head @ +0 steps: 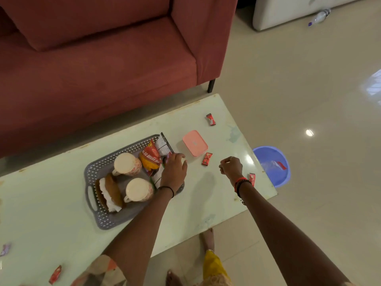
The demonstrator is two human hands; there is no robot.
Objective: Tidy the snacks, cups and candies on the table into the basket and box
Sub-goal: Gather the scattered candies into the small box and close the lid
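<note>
A grey perforated basket [103, 216] sits mid-table with two cream cups [126, 164] [139, 189], a brown and white snack [109, 193] and a red-orange snack packet [150, 157]. My left hand [174, 171] is palm-down over the basket's right end, fingers curled on a white, green-edged packet [157, 178]. A pink lidded box [194, 145] stands just right of the basket. Red candies lie far right [210, 119], beside the box [206, 159], by my right wrist [252, 179] and near left [55, 274]. My right hand [231, 167] hovers with fingers curled, nothing visible in it.
A purple candy [5, 249] lies at the table's left edge. A maroon sofa [103, 69] stands behind the pale green table [206, 203]. On the floor sit a blue bucket [272, 162] beside the table's right end and a plastic bottle [320, 16] far off.
</note>
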